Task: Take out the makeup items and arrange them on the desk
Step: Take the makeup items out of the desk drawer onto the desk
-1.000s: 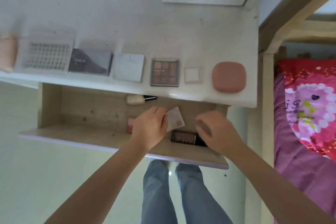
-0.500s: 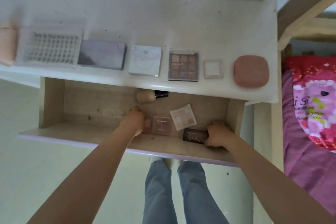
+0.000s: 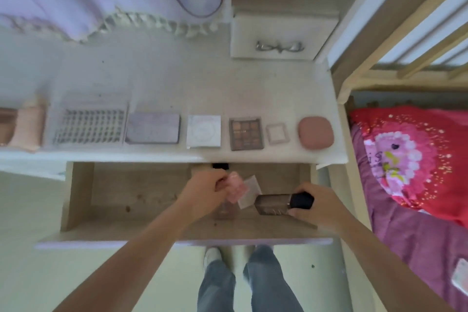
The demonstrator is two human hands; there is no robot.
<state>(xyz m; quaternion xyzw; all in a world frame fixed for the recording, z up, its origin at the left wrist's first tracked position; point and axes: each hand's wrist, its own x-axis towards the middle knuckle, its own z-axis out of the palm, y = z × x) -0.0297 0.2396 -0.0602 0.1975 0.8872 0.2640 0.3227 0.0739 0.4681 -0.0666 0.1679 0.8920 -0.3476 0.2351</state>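
The left hand (image 3: 202,194) curls its fingers around a small pink case (image 3: 236,186), lifted above the open drawer (image 3: 78,195). The right hand (image 3: 315,206) grips the black-capped end of a dark bottle (image 3: 274,204), also over the drawer. Between them a pale palette (image 3: 250,191) lies in the drawer, and a brownish compact (image 3: 225,211) lies under the left hand. On the desk (image 3: 177,78) behind the drawer stands a row: lash tray (image 3: 90,125), lilac palette (image 3: 153,128), white compact (image 3: 203,132), brown eyeshadow palette (image 3: 246,133), small clear case (image 3: 276,133), pink compact (image 3: 315,133).

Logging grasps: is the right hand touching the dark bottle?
Touching. The head view shows the right hand curled round the black cap end of the dark bottle, which it holds above the drawer.
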